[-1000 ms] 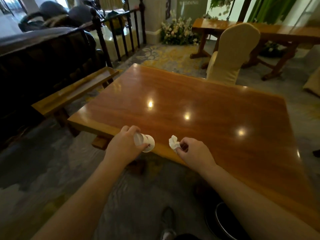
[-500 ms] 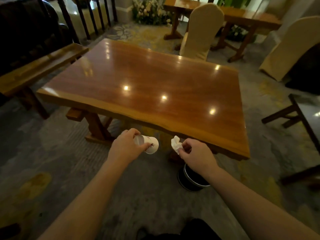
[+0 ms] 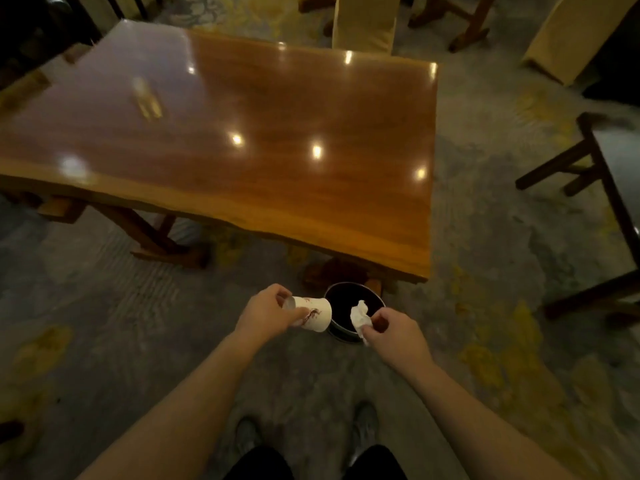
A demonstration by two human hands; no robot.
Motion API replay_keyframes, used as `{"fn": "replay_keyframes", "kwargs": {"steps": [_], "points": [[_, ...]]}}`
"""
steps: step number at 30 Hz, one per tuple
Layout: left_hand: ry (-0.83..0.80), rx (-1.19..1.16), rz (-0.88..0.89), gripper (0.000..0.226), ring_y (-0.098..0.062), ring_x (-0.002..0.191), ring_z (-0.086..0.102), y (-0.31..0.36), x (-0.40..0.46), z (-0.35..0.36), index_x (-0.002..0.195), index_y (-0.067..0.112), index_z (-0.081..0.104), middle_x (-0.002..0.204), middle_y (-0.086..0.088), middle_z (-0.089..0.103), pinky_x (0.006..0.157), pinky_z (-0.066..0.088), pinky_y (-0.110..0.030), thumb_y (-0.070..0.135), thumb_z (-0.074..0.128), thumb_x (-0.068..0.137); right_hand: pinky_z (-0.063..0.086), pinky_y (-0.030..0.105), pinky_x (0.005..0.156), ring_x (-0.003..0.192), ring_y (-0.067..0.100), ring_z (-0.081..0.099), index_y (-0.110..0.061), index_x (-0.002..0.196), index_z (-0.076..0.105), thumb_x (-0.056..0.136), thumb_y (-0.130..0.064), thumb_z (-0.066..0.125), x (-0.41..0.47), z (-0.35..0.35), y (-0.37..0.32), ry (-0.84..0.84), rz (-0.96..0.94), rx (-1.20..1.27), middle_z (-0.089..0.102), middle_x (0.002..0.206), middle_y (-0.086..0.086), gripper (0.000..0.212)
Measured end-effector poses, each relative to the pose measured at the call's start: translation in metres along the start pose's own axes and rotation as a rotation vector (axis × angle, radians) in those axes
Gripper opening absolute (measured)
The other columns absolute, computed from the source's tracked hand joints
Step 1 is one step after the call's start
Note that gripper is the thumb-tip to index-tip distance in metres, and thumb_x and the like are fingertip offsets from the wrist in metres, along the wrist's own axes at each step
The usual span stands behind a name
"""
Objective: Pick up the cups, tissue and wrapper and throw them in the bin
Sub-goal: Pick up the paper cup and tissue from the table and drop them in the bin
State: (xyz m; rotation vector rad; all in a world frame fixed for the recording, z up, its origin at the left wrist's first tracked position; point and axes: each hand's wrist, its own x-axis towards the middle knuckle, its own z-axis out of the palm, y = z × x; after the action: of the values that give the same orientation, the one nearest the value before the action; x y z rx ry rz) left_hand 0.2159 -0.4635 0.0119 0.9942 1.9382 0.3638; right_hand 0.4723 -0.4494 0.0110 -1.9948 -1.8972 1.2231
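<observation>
My left hand (image 3: 265, 315) grips white paper cups (image 3: 315, 317), lying on their side with the mouth toward the bin; they look nested, and a red print shows on the outer one. My right hand (image 3: 394, 332) pinches a crumpled white tissue (image 3: 359, 315) between thumb and fingers. A round black bin (image 3: 341, 299) stands on the carpet at the near right corner of the wooden table (image 3: 242, 133). The cups' mouth reaches the bin's left rim and the tissue hangs over its opening. I cannot make out a wrapper.
The table top shows only light reflections. A fabric-covered chair (image 3: 363, 22) stands at its far side, another (image 3: 575, 32) at the upper right. A dark wooden table or bench (image 3: 602, 188) stands on the right. My shoes (image 3: 365, 424) are on the patterned carpet below.
My view has tilted down and the table has drifted up and left. Both hands have come from the table's near edge to over the bin, still holding the cups and the tissue.
</observation>
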Motion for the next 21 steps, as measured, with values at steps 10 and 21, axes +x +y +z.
{"fn": "replay_keyframes", "kwargs": {"steps": [10,21], "points": [[-0.126,-0.458,-0.524,0.053,-0.026,0.092,0.07,-0.033,0.109,0.154,0.115,0.007,0.063,0.108,-0.012,0.07,0.072,0.062,-0.037,0.027,0.087,0.072,0.039,0.027,0.051,0.064,0.015,0.061,-0.01,0.079,0.073,0.083,-0.023,0.069,0.107,0.037,0.142,-0.142,0.37,0.182,0.068,0.069,0.002,0.014],[-0.162,-0.177,-0.334,0.055,-0.034,0.099,0.069,-0.072,0.289,0.257,0.116,-0.003,0.067,0.112,-0.025,0.069,0.076,0.057,-0.04,0.037,0.078,0.08,0.06,0.046,0.072,0.071,0.031,0.069,-0.019,0.066,0.068,0.082,-0.028,0.074,0.251,0.146,0.236,-0.073,0.596,0.303,0.073,0.077,0.013,0.02]]}}
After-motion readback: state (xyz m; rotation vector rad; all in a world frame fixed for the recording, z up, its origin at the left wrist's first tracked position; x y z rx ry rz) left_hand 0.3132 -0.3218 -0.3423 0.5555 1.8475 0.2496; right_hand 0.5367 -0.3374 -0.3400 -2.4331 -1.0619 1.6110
